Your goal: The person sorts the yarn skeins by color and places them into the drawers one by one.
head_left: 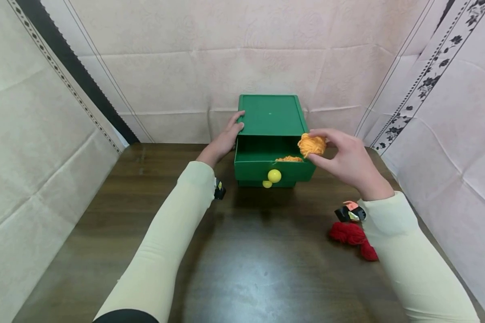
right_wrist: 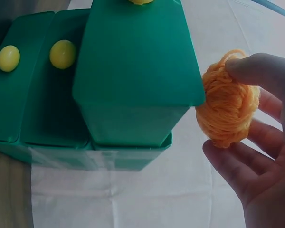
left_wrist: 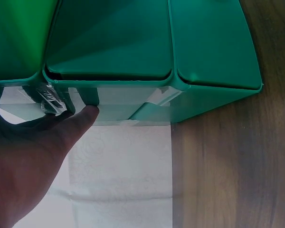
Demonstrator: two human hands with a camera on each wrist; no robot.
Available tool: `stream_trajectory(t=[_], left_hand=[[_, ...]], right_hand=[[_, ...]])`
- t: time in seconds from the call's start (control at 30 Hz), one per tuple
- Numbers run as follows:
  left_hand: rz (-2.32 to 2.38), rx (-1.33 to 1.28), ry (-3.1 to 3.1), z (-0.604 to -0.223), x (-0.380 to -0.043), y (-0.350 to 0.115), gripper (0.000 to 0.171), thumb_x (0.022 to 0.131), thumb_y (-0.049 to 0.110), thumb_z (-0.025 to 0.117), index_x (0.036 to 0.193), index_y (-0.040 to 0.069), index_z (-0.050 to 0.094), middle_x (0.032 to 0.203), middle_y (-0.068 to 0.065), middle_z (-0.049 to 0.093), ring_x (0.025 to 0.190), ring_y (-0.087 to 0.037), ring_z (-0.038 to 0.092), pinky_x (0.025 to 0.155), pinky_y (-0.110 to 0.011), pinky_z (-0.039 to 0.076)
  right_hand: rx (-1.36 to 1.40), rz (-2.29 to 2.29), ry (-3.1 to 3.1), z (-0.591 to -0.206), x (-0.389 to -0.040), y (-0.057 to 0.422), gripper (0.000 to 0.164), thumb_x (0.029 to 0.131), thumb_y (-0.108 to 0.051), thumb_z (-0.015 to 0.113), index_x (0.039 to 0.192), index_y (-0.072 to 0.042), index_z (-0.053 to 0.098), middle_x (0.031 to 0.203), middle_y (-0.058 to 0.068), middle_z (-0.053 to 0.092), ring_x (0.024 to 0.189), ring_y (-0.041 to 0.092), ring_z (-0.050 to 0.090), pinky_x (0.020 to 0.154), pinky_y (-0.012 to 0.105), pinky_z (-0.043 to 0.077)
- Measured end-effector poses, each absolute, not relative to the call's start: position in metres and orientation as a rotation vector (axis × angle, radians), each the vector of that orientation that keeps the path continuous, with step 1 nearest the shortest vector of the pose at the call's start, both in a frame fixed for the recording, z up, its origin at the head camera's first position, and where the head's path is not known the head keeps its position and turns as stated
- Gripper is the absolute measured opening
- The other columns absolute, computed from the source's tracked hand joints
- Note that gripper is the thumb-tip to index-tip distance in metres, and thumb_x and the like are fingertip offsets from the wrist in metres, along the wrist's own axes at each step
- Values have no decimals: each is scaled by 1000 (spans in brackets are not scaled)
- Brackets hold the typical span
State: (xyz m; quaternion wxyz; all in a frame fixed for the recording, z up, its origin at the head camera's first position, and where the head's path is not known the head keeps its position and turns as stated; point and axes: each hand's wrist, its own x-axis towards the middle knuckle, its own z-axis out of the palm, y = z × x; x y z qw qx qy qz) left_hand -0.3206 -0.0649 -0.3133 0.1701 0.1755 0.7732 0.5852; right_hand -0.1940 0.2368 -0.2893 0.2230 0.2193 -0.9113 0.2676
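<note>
A green drawer box [head_left: 271, 114] stands at the back of the table, its top drawer [head_left: 250, 171] pulled out. Inside that drawer lies some orange yarn [head_left: 289, 159]. My left hand [head_left: 225, 138] rests against the box's left side, the thumb [left_wrist: 83, 116] touching the taped side wall in the left wrist view. Between thumb and fingers, my right hand [head_left: 347, 157] pinches a ball of orange yarn [head_left: 312, 145] at the drawer's right front corner. The right wrist view shows this yarn ball [right_wrist: 230, 107] beside the drawer wall, outside the drawer.
Red yarn [head_left: 347, 233] lies on the dark wooden table [head_left: 242, 269], partly behind the right sleeve. Yellow round knobs [right_wrist: 62, 54] stick out from the drawer fronts. Pale cloth [head_left: 266, 67] hangs behind the box and along both sides.
</note>
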Motion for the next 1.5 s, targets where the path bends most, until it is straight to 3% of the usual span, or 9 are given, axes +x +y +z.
stream_trajectory(t=[0.1,0.4,0.9,1.5], left_hand=[[1656,496,2200,-313,-321,-65,51,106,38,24,154,39,6,163,-1,0,145,-31,20,111,-57,29],[1650,498,2201,-314,-322,-66,51,106,38,23,154,40,5,163,0,-2,146,-30,18,111,-58,28],[1674,516,2205,-316,-323,-65,52,106,37,24,155,37,6,163,-2,-1,146,-30,20,111,-55,31],[1683,523,2201,-317,-324,-65,52,106,38,24,154,38,6,163,-1,-2,146,-30,18,111,-55,31]], right_hand=[[622,732,-2510,-288,-197,233,41,84,-20,76,123,-17,64,122,2,65,100,18,62,88,37,50],[668,784,-2535,-285,-203,220,42,84,-21,76,124,-15,62,126,4,64,103,23,63,92,45,51],[723,782,-2605,-279,-208,201,44,85,-21,76,126,-14,60,130,5,60,108,21,60,94,43,52],[790,767,-2660,-282,-214,186,45,85,-25,75,126,-16,59,122,2,63,104,19,61,93,40,51]])
